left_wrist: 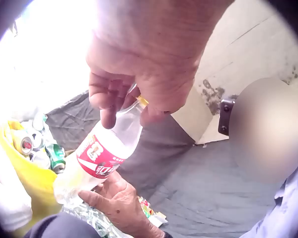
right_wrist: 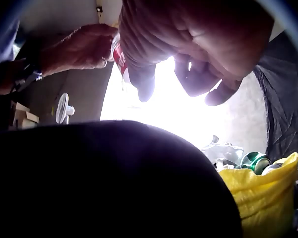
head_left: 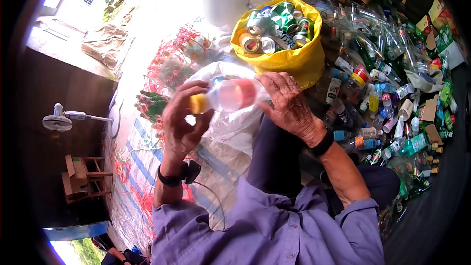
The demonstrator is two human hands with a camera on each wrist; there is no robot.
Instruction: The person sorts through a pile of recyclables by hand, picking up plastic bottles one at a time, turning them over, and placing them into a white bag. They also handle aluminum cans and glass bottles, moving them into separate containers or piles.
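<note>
A clear plastic bottle (head_left: 226, 96) with a yellow cap (head_left: 198, 103) and a red label (left_wrist: 100, 157) is held sideways between both hands, over a white plastic sack (head_left: 230, 130). The left hand (head_left: 182, 118) is at the cap end, with thumb and fingers curled about the neck and cap. At the bottle's base, the right hand (head_left: 290, 105) grips it with thumb and fingers, as the left wrist view shows. In the right wrist view the right hand (right_wrist: 193, 44) covers most of the bottle, leaving part of the label in sight.
A yellow sack (head_left: 289, 64) full of crushed cans stands just beyond the hands. Heaped plastic and glass bottles (head_left: 387, 88) cover the right side. Red netting (head_left: 164, 64) with green bottles lies at the left, near a white fan (head_left: 59, 121) and a wooden stool (head_left: 88, 176).
</note>
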